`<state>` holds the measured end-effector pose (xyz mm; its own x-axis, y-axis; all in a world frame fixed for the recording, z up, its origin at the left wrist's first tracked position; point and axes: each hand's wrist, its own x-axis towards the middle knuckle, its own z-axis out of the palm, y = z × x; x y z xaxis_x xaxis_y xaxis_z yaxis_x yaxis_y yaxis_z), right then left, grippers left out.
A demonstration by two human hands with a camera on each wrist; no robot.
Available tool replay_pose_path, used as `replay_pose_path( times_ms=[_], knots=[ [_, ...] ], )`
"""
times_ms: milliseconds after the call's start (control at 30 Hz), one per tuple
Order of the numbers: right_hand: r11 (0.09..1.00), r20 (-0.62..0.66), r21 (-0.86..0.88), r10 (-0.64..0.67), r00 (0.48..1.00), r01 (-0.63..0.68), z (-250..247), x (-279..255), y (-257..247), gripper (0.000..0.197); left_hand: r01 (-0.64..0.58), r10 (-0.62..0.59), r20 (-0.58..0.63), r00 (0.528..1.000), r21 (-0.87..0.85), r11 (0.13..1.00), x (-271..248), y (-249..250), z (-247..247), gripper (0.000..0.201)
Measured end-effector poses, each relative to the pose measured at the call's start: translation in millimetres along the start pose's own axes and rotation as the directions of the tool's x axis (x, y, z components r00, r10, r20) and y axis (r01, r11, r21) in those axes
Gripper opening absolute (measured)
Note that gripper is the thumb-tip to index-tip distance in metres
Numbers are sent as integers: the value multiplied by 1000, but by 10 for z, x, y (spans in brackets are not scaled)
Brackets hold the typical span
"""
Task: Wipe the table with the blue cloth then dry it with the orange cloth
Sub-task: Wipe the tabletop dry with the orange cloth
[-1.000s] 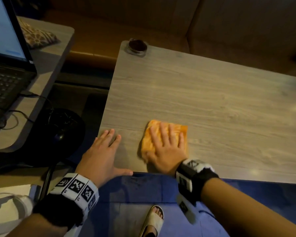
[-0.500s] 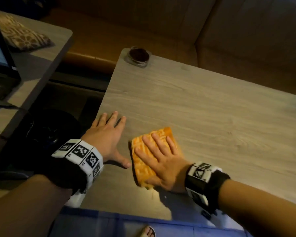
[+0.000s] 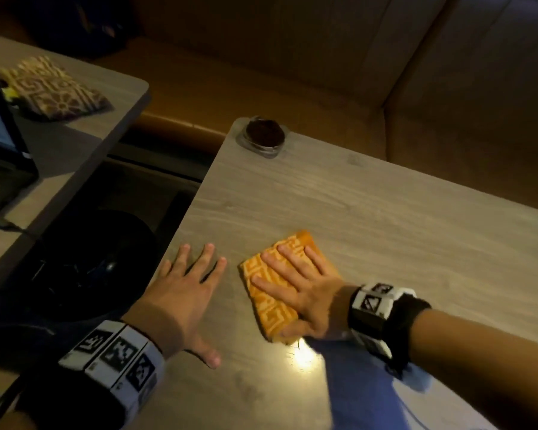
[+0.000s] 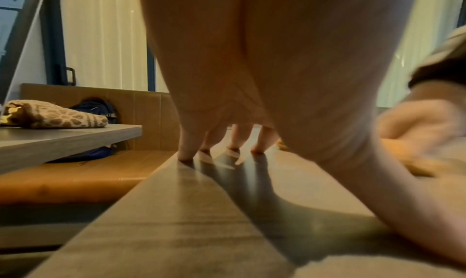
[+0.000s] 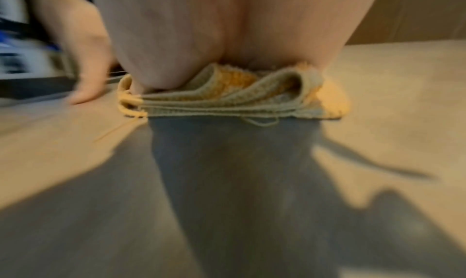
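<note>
The folded orange cloth point(image 3: 271, 293) with a pale maze pattern lies on the grey wood-grain table point(image 3: 385, 231), near its front left part. My right hand point(image 3: 295, 287) presses flat on the cloth with straight, spread fingers. In the right wrist view the cloth's folded layers point(image 5: 227, 101) show under the palm. My left hand point(image 3: 180, 290) rests flat on the table by its left edge, fingers spread, a short gap left of the cloth. Its fingertips point(image 4: 186, 154) touch the surface. No blue cloth is in view.
A small round glass dish point(image 3: 264, 137) with dark contents stands at the table's far left corner. A second table point(image 3: 69, 150) to the left carries a laptop point(image 3: 0, 144) and a patterned brown cloth point(image 3: 50, 88). A brown bench seat point(image 3: 292, 72) runs behind both.
My right hand has slid the orange cloth away from the front edge and turned it at an angle. The left hand has moved forward along the table's left edge.
</note>
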<state>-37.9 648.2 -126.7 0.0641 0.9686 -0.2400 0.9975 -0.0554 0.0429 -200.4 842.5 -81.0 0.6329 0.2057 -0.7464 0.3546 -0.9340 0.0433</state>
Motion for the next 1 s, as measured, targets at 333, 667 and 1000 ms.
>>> replay_pose_path(
  times_ms=[333,667,1000],
  knots=[
    [955,48,65,288,956,-291,-119,500,592,78,-52,37,-137,990,-108,993,70,-148,-451,107],
    [881,101,97,454,885,-463,-247,1089,1302,80,-32,-47,-313,949,-245,969,912,-155,-1272,118],
    [874,84,139,458,885,-466,-268,1185,1589,83,-171,88,-524,847,-112,979,1744,-172,-2156,132]
  ],
)
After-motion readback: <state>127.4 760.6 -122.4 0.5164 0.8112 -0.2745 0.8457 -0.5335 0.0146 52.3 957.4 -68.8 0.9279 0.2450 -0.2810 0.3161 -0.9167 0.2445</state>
